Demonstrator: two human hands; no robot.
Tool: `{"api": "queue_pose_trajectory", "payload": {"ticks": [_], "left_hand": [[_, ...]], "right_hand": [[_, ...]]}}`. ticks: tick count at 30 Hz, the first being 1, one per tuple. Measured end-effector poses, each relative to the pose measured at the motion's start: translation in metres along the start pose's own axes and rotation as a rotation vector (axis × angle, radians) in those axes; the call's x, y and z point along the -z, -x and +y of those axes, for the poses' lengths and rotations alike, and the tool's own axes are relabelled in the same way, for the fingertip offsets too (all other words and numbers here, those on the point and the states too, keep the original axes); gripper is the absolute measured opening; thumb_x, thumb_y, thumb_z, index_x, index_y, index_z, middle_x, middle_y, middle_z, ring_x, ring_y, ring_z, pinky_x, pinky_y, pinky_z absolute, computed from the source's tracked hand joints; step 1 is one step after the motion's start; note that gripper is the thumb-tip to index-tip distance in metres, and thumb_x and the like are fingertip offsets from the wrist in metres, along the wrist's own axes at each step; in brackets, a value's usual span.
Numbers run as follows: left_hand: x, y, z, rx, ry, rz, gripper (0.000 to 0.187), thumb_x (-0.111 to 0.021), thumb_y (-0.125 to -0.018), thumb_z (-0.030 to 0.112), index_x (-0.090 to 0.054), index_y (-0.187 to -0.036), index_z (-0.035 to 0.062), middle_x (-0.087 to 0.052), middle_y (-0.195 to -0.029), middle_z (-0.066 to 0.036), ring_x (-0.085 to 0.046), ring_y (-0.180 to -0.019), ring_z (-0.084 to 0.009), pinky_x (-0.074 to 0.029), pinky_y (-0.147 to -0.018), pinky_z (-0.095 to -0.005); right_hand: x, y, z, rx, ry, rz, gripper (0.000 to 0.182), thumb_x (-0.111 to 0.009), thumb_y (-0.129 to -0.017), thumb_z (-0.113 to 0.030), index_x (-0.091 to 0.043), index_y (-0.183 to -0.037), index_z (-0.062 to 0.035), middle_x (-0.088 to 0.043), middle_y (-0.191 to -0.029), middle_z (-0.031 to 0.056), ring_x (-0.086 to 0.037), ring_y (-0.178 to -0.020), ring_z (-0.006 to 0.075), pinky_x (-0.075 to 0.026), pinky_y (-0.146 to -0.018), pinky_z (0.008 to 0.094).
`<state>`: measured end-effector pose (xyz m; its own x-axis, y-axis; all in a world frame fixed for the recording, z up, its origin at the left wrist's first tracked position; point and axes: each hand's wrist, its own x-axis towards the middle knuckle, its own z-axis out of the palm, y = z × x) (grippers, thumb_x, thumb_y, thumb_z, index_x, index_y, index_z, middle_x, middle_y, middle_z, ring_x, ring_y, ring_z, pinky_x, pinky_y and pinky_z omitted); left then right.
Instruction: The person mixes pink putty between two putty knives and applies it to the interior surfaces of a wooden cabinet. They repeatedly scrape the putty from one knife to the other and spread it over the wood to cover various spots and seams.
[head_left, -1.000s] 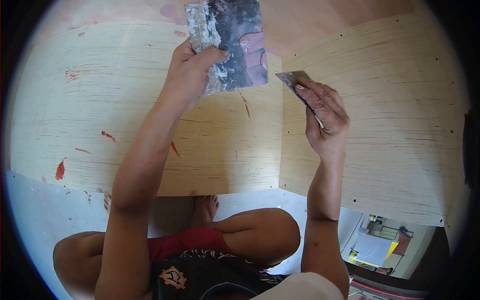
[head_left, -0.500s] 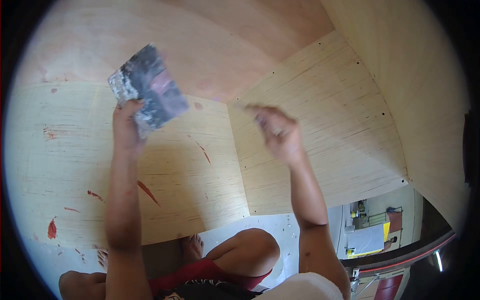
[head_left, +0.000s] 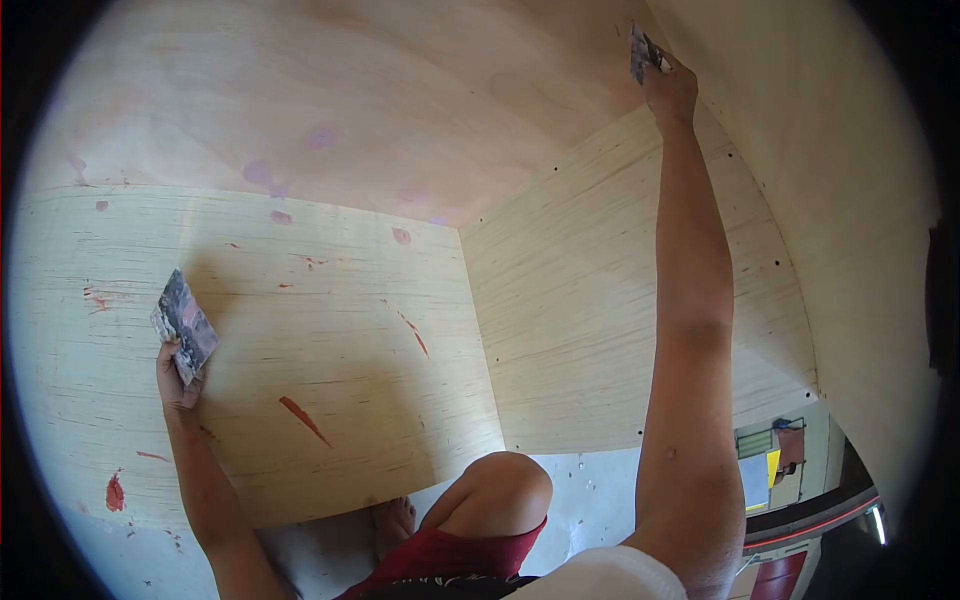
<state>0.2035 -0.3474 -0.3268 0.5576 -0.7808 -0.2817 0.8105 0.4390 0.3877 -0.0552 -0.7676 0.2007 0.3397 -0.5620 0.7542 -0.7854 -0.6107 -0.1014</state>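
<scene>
My left hand (head_left: 178, 380) grips the lower edge of a smeared putty board (head_left: 190, 315), its face streaked with dark grey, white and pink. It is held out at the left, in front of a pale plywood panel (head_left: 350, 330). High at the upper right, my right hand (head_left: 678, 92) is closed round a putty knife (head_left: 638, 55) with a stained blade. That blade is right at the pinkish wooden panel (head_left: 430, 90), near its edge with the right-hand side panel (head_left: 820, 180).
Another plywood panel (head_left: 600, 270) with dark nail spots meets the pale one at a corner. Reddish streaks (head_left: 304, 420) and pink patches mark the wood. My bent knee (head_left: 510, 490) is below. Beyond the panels at lower right, a person (head_left: 788, 470) is partly visible.
My right hand has gone up and right, arm stretched out, to the pinkish panel's edge. My left hand has lowered the putty board to the left.
</scene>
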Motion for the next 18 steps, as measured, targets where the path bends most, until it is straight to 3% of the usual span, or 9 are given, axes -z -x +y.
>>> {"api": "queue_pose_trajectory", "payload": {"ticks": [1,3,6,10,11,12,13,15,18], "left_hand": [[0.003,-0.002,-0.001,0.012,0.045,0.078,0.033,-0.055,-0.077,0.012,-0.049,-0.109,0.0045,-0.063,-0.095,-0.006,-0.064,-0.079,-0.0162,-0.056,-0.058,-0.0243],[0.002,-0.004,-0.001,-0.002,0.027,0.049,0.033,-0.055,-0.077,0.012,-0.050,-0.109,0.0046,-0.063,-0.095,-0.006,-0.064,-0.079,-0.0163,-0.056,-0.059,-0.0246],[-0.004,-0.002,-0.002,-0.014,0.013,0.077,0.034,-0.056,-0.077,0.012,-0.050,-0.109,0.0046,-0.063,-0.094,-0.006,-0.064,-0.079,-0.0165,-0.056,-0.059,-0.0250],[-0.017,0.001,-0.005,-0.032,0.029,0.203,0.034,-0.056,-0.076,0.013,-0.049,-0.109,0.0042,-0.063,-0.093,-0.007,-0.065,-0.077,-0.0172,-0.057,-0.057,-0.0258],[-0.013,-0.002,-0.004,-0.025,0.023,0.200,0.034,-0.056,-0.076,0.013,-0.049,-0.109,0.0042,-0.063,-0.093,-0.007,-0.065,-0.077,-0.0172,-0.057,-0.057,-0.0258],[-0.003,-0.003,0.000,0.011,0.012,0.057,0.035,-0.056,-0.076,0.013,-0.049,-0.109,0.0041,-0.063,-0.094,-0.007,-0.065,-0.077,-0.0176,-0.057,-0.056,-0.0262],[0.002,-0.002,0.002,0.045,0.004,-0.085,0.035,-0.056,-0.076,0.013,-0.049,-0.110,0.0041,-0.063,-0.095,-0.007,-0.065,-0.077,-0.0180,-0.057,-0.055,-0.0266],[0.003,-0.002,0.001,0.021,-0.003,-0.048,0.036,-0.056,-0.076,0.012,-0.049,-0.110,0.0039,-0.063,-0.096,-0.008,-0.065,-0.078,-0.0182,-0.057,-0.055,-0.0270],[-0.002,0.000,-0.003,0.004,0.014,0.079,0.037,-0.056,-0.076,0.012,-0.049,-0.111,0.0038,-0.063,-0.097,-0.008,-0.065,-0.078,-0.0185,-0.057,-0.054,-0.0272]], "right_hand": [[-0.008,-0.009,0.005,0.002,-0.003,-0.003,0.035,-0.051,-0.074,-0.017,-0.064,-0.106,-0.0149,-0.064,-0.085,0.0182,-0.063,-0.082,0.0283,-0.047,-0.077,0.0333],[-0.022,-0.020,0.010,0.150,0.144,0.081,0.035,-0.051,-0.073,-0.016,-0.064,-0.106,-0.0143,-0.064,-0.087,0.0184,-0.063,-0.084,0.0297,-0.048,-0.077,0.0351],[-0.038,-0.020,0.007,0.147,0.235,0.128,0.036,-0.050,-0.072,-0.014,-0.064,-0.105,-0.0142,-0.064,-0.089,0.0189,-0.062,-0.087,0.0312,-0.047,-0.080,0.0372],[-0.091,-0.005,0.015,0.146,0.114,0.228,0.036,-0.051,-0.073,-0.014,-0.063,-0.107,-0.0134,-0.064,-0.090,0.0180,-0.061,-0.089,0.0319,-0.046,-0.084,0.0375],[-0.115,0.001,0.022,0.278,0.212,0.342,0.037,-0.051,-0.073,-0.013,-0.062,-0.109,-0.0128,-0.064,-0.093,0.0176,-0.061,-0.090,0.0319,-0.046,-0.085,0.0368],[-0.127,0.006,0.027,0.409,0.308,0.453,0.039,-0.051,-0.074,-0.012,-0.061,-0.111,-0.0123,-0.064,-0.095,0.0172,-0.060,-0.091,0.0319,-0.046,-0.086,0.0361],[-0.113,0.013,0.022,0.403,0.310,0.451,0.039,-0.051,-0.074,-0.012,-0.061,-0.111,-0.0123,-0.064,-0.095,0.0172,-0.060,-0.091,0.0319,-0.046,-0.086,0.0361],[-0.073,0.022,0.012,0.267,0.117,0.028,0.040,-0.051,-0.075,-0.013,-0.059,-0.114,-0.0115,-0.063,-0.098,0.0168,-0.060,-0.094,0.0310,-0.045,-0.086,0.0356],[-0.052,0.018,0.014,0.153,0.110,0.181,0.039,-0.049,-0.076,-0.012,-0.060,-0.114,-0.0128,-0.063,-0.098,0.0170,-0.060,-0.093,0.0306,-0.046,-0.084,0.0362]]}}
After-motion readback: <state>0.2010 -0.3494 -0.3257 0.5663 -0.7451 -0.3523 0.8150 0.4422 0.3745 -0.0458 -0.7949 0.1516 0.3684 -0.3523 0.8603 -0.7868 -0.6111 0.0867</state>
